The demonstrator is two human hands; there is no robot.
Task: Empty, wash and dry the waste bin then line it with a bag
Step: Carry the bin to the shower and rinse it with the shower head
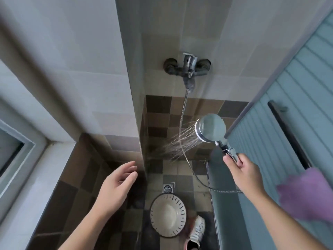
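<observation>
My right hand [241, 170] grips the spraying chrome shower head [210, 128]; left hand [117, 184] hangs relaxed, fingers apart, above the round white slotted waste bin [168, 216], empty and upright on the floor.

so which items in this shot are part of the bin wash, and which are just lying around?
In the job:
waste bin on the floor, open side up
shower head spraying, gripped by the right hand
hose
wall tap
left hand, open, holding nothing

Just there:
purple cloth
floor drain
shoe
window frame
</observation>
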